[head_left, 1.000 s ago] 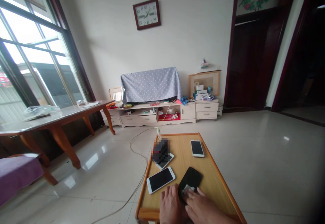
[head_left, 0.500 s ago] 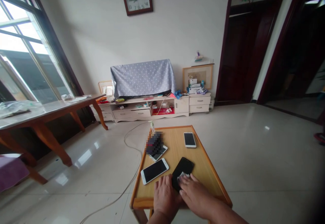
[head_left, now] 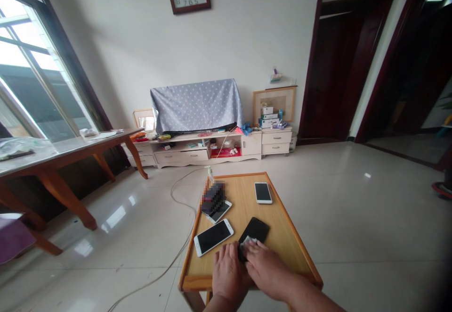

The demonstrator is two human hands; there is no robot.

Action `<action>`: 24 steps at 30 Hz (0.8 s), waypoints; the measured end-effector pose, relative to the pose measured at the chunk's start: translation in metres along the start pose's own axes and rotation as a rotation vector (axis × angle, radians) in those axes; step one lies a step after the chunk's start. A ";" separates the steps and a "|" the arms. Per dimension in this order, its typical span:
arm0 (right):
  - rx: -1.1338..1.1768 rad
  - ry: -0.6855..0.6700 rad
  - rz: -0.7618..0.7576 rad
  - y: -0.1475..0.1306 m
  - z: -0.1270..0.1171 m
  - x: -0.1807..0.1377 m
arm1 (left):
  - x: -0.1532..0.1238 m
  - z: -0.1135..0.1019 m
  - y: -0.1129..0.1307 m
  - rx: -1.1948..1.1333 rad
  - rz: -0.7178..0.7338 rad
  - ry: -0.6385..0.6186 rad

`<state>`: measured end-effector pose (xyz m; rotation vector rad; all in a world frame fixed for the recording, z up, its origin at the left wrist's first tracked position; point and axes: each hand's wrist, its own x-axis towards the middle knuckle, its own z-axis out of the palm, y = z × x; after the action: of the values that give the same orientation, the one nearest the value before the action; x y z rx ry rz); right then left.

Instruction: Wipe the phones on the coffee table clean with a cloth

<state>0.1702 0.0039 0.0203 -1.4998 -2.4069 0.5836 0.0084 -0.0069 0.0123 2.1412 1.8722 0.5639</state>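
Observation:
A black smartphone [head_left: 257,229] lies face up near the front of the small wooden table [head_left: 243,194]. My left hand [head_left: 229,269] holds its near left edge, the fingers bent beside it and the thumb hidden. Pressed to the phone's lower screen is a crumpled white wipe [head_left: 249,240], under the fingertips of my right hand [head_left: 268,267]. Left of the black phone is a white smartphone with a dark screen [head_left: 213,237]. Another white phone [head_left: 219,213] lies behind that one, partly covered by a blurred-out dark object [head_left: 213,196].
A third white phone [head_left: 263,192] sits at the table's far right. The pump bottle [head_left: 210,173] stands at the far left corner. A cable [head_left: 173,250] runs over the floor on the left. A larger table [head_left: 67,149] stands by the window, with a low cabinet [head_left: 183,157] along the wall.
My right hand and the wipe have slid slightly left and toward the near end of the black phone. My left hand stays at its edge. The view has shifted slightly.

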 end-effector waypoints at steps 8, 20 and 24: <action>-0.031 0.116 0.218 0.033 -0.016 0.021 | 0.000 0.008 -0.009 -0.019 0.032 0.025; -0.045 0.130 0.206 0.025 -0.007 0.044 | -0.002 0.001 -0.003 -0.017 -0.002 0.021; -0.065 0.128 0.240 0.024 0.001 0.032 | -0.001 0.005 -0.009 -0.038 0.009 0.022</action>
<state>0.1747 0.0417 0.0081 -1.8106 -2.1860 0.4448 0.0026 -0.0064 0.0036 2.1295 1.8490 0.6226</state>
